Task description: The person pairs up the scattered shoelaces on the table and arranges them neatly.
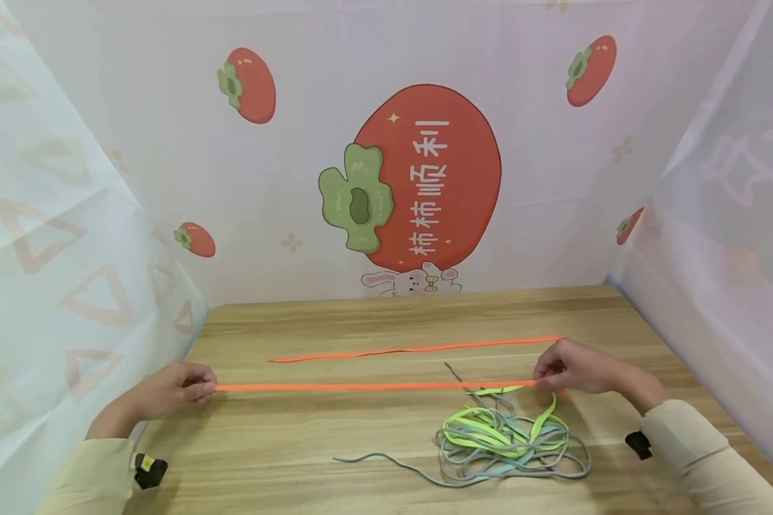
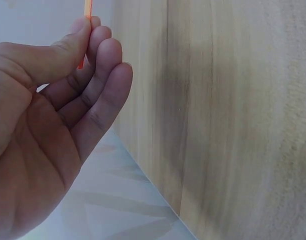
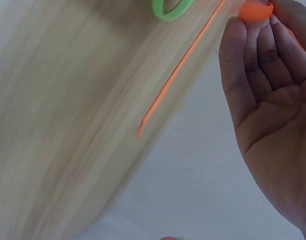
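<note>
A flat orange lace (image 1: 361, 387) is stretched in a straight line across the table between both hands. My left hand (image 1: 179, 390) pinches its left end between thumb and fingers; a short orange tip (image 2: 81, 64) pokes out below the thumb in the left wrist view. On the other side, my right hand (image 1: 576, 366) pinches the lace, which bends at the fingertips (image 3: 233, 30) in the right wrist view. Farther back, another orange strand (image 1: 419, 349) lies on the wood, its right part reaching the right hand's knuckles. Its loose end (image 3: 141, 127) shows in the right wrist view.
A tangled heap of yellow-green and grey laces (image 1: 489, 443) lies just in front of the right hand, with one thin strand (image 1: 386, 455) trailing left. The wooden table (image 1: 264, 443) is enclosed by printed cloth at the back (image 1: 296, 179) and sides.
</note>
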`<state>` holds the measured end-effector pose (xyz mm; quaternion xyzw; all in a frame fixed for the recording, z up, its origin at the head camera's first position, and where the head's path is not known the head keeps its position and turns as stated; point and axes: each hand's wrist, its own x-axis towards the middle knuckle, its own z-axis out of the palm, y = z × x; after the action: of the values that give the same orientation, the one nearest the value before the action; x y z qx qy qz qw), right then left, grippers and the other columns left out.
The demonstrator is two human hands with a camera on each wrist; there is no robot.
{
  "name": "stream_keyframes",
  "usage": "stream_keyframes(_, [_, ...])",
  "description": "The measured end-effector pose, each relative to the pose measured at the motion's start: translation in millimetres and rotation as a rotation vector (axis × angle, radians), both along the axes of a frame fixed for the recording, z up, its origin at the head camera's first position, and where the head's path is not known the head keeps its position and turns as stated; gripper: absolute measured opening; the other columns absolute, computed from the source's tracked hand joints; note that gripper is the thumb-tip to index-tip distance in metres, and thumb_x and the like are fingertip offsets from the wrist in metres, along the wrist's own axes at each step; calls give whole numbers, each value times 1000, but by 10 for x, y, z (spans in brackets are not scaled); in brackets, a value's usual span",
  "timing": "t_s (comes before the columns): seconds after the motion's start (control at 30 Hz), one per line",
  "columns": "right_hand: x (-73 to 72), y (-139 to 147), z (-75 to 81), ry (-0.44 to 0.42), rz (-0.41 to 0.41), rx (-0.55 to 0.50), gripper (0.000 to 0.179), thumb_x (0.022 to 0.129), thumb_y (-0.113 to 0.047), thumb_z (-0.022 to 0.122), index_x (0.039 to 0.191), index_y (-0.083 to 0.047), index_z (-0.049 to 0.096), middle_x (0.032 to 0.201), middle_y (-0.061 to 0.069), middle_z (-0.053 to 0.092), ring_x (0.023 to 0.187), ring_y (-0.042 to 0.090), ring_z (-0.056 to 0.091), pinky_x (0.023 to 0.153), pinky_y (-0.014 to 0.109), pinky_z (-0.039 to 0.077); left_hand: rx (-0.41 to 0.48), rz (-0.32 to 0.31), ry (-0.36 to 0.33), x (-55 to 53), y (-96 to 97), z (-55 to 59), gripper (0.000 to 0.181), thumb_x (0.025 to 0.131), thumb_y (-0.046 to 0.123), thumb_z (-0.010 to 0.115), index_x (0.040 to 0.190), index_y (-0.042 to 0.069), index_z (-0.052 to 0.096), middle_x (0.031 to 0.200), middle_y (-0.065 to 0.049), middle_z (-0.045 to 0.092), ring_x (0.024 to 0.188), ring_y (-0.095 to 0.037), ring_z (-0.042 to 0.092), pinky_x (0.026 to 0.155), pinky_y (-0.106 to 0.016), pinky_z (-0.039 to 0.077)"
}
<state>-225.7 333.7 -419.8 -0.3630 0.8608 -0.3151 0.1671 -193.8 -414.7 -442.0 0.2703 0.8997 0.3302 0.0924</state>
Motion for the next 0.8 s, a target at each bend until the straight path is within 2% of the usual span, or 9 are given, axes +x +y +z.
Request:
stream_keyframes(0.27, [-90, 249, -54, -41, -97, 6, 11, 101, -12, 72, 96, -3, 78, 78, 1, 70, 67, -1, 55, 61, 23, 51, 25, -5, -8, -40, 8, -59, 16, 106, 2, 58, 92, 3, 67, 70, -11, 60, 61, -12, 52, 55, -23, 43])
stream_keyframes(0.43, [-167, 364, -68, -57, -169, 19, 13, 102, -12, 70, 97, -3, 78, 85, 4, 73, 73, 4, 61, 65, 27, 55, 13, 8, 12, -88, 58, -86, 16, 107, 4, 58, 94, 2, 68, 69, -6, 59, 62, -5, 51, 57, -23, 43])
stream_keyframes(0.8, [-368, 481, -157, -34, -266, 65, 13, 102, -9, 69, 96, -1, 76, 79, 2, 68, 69, 5, 57, 63, 25, 51, -117, 145, 45, -191, 311, -55, 16, 107, 17, 63, 96, 9, 72, 75, 3, 66, 66, -1, 53, 64, -23, 45])
